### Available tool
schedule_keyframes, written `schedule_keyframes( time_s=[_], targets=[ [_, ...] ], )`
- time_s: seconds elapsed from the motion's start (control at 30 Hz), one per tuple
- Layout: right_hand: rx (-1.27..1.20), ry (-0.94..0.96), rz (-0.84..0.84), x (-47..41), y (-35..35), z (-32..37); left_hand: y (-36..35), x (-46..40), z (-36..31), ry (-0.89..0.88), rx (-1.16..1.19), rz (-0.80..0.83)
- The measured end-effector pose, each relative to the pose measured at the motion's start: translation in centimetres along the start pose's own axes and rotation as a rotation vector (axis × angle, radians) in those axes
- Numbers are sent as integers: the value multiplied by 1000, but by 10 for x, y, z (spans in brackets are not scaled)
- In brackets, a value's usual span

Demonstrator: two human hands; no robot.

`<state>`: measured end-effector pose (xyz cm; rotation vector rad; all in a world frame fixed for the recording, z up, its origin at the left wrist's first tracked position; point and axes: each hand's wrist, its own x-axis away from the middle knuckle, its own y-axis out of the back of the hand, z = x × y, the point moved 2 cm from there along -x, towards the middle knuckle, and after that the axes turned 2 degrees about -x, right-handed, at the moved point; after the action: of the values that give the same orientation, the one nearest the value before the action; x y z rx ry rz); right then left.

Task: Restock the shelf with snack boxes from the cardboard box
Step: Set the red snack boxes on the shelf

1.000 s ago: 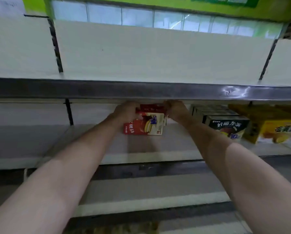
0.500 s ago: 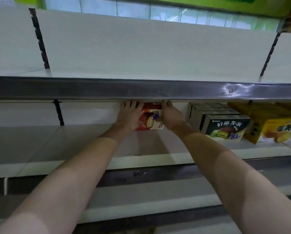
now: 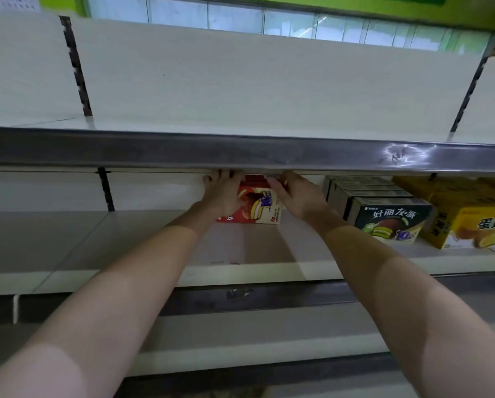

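Note:
A red snack box (image 3: 259, 206) with a cake picture stands upright deep on the middle shelf (image 3: 68, 239). My left hand (image 3: 223, 193) lies flat against its left front, fingers straight and pointing up. My right hand (image 3: 298, 196) presses on its upper right side with its fingers stretched out. The fingertips of both hands and the top of the box are hidden behind the rail of the shelf above (image 3: 183, 150). The cardboard box is out of view.
A row of dark snack boxes (image 3: 392, 219) stands right of the red box, with a gap between them. Yellow boxes (image 3: 476, 222) stand further right. Bare shelf board stretches to the left. The top shelf (image 3: 240, 122) and a lower shelf (image 3: 240, 326) hold nothing in view.
Both hands carried the red box deeper under the upper shelf and set it upright on the board. Their hold has changed to flat pressing.

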<state>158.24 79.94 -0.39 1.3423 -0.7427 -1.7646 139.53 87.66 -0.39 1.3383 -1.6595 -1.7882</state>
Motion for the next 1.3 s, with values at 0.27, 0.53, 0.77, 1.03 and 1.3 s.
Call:
schedule_keyframes(
  time_s=[0.27,0.53,0.77,1.03,1.3],
  targets=[
    [-293,-78,24,0,11,15,50,8,28,-78,164,243],
    [-33,82,217,2,-12,61,75,42,48,200,589,360],
    [-41,149,215,-5,-28,80,84,47,63,184,442,431],
    [-256,192,318,3,-10,72,71,35,32,-93,359,334],
    [-170,-80,115,7,2,14,38,16,0,-183,71,-20]
  ],
)
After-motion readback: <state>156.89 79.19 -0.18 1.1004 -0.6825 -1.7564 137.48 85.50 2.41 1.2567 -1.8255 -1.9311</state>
